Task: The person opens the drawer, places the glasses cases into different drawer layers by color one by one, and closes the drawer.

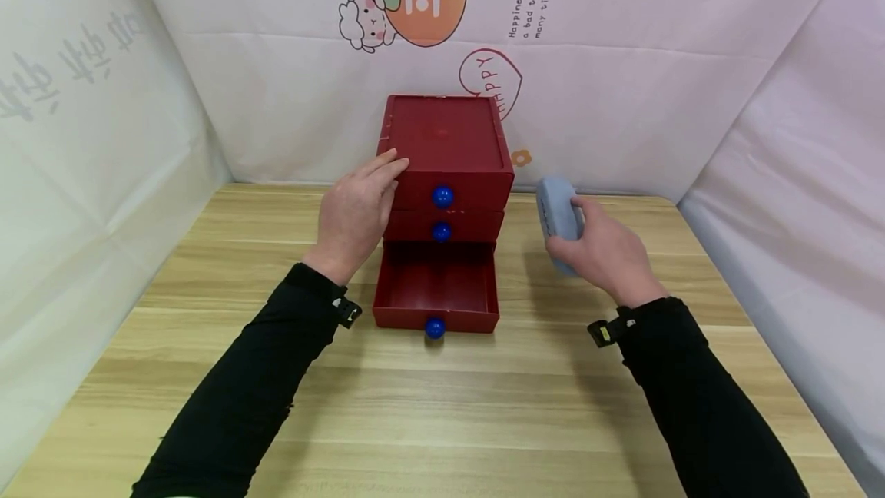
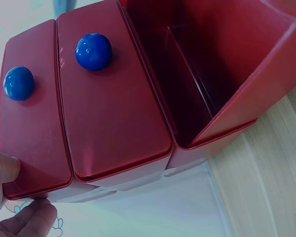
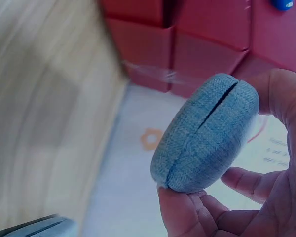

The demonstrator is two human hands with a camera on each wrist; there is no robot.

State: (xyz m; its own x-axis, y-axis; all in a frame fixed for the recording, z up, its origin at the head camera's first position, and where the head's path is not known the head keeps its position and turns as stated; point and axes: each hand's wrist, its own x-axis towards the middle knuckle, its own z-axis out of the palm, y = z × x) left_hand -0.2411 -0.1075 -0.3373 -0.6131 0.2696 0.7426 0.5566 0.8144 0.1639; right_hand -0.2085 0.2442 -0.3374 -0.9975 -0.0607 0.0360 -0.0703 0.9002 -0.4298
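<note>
A red three-drawer cabinet point(image 1: 442, 133) with round blue knobs stands against the back cloth. Its bottom drawer point(image 1: 437, 310) is pulled out and shows a bare inside; the upper two drawers are closed. My left hand point(image 1: 359, 210) holds the cabinet at its upper left front corner, and in the left wrist view its fingers point(image 2: 37, 219) lie along the side. To the right of the cabinet, my right hand point(image 1: 608, 248) grips a blue-grey fabric-covered case point(image 3: 204, 136) between thumb and fingers, above the table. A dark slit runs along the case's edge.
The light wood table point(image 1: 415, 421) spreads out in front of the cabinet. White printed cloth point(image 1: 276, 98) rises behind it, and more white cloth point(image 1: 795, 198) hangs along both sides.
</note>
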